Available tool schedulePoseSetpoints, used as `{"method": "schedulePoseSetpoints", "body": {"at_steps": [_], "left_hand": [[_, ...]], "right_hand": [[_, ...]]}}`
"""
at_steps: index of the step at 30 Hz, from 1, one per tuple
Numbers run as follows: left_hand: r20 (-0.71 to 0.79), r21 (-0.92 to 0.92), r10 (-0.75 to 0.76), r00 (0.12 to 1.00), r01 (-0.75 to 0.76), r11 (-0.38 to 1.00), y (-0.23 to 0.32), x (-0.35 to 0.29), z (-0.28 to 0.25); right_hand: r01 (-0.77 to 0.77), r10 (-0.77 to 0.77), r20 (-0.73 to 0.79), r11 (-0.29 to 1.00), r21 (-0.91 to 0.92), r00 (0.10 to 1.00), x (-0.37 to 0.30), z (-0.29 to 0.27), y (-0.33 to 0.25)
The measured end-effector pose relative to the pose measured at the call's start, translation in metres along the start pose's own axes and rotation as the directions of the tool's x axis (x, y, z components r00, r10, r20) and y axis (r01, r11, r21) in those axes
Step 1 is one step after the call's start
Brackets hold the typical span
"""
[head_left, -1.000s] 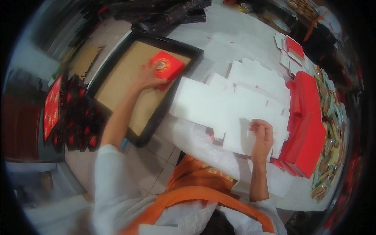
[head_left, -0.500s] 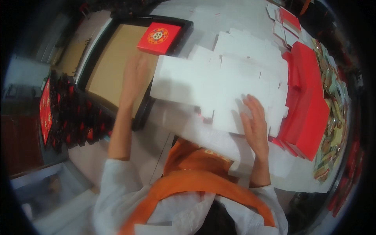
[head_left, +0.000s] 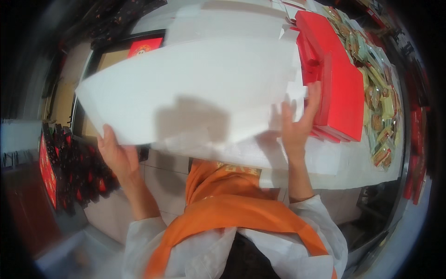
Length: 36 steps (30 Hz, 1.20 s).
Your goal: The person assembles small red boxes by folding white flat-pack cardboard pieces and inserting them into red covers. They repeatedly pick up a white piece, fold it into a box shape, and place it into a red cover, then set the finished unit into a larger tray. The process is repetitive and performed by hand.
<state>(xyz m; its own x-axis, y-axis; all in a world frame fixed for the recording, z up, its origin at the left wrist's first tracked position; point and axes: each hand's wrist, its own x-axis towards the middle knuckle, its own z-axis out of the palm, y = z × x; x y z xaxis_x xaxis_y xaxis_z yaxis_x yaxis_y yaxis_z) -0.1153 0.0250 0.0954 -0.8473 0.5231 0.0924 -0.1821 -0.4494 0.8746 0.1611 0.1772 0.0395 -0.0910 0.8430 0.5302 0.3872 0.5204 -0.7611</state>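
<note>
A large white cardboard sheet (head_left: 200, 88) is tilted up over the table, its left end raised above the tray. My left hand (head_left: 121, 156) grips the lower left edge, thumb on top and fingers beneath. At the other end, my right hand (head_left: 299, 123) has its thumb and fingers spread apart beside the white cardboard tabs. The right fingertips are close to the red boxes (head_left: 341, 97); whether they touch the cardboard I cannot tell. A printed red box (head_left: 145, 46) in the black-rimmed tray is partly hidden behind the sheet.
Several wrapped packets (head_left: 383, 111) lie along the table's right side. The black-rimmed tray (head_left: 87, 109) stands at the left, next to dark red-patterned packaging (head_left: 83, 167). A white-covered table (head_left: 297, 165) shows its near edge before my orange apron (head_left: 223, 179).
My left hand has come back from the red box and taken hold of the white cardboard, raising its left end. My right hand has shifted toward the red boxes. The view has shifted too.
</note>
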Motion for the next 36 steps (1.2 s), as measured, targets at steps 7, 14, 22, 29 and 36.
{"method": "schedulePoseSetpoints", "body": {"at_steps": [7,14,22,29,36], "left_hand": [[0.469,-0.287,-0.352,0.81,0.517,0.806,-0.005,-0.034,-0.058],[0.793,0.187,-0.236,0.561,0.144,0.972,-0.014,-0.058,-0.031],[0.662,0.719,-0.52,0.54,-0.26,0.645,-0.046,-0.058,0.025],[0.531,0.834,-0.641,0.554,-0.205,0.513,-0.064,-0.068,0.02],[0.515,0.846,-0.667,0.538,-0.195,0.496,-0.056,-0.07,0.025]], "right_hand": [[-0.619,0.477,0.416,0.706,0.343,0.774,-0.008,-0.022,-0.007],[-0.684,0.486,0.666,0.728,0.051,0.566,-0.014,-0.037,-0.005],[-0.668,0.301,0.855,0.74,0.07,0.423,-0.037,-0.033,-0.014],[-0.898,0.399,0.884,0.436,0.053,0.246,-0.046,-0.028,-0.005],[-0.806,0.336,0.89,0.589,0.057,0.309,-0.05,-0.017,-0.011]]}}
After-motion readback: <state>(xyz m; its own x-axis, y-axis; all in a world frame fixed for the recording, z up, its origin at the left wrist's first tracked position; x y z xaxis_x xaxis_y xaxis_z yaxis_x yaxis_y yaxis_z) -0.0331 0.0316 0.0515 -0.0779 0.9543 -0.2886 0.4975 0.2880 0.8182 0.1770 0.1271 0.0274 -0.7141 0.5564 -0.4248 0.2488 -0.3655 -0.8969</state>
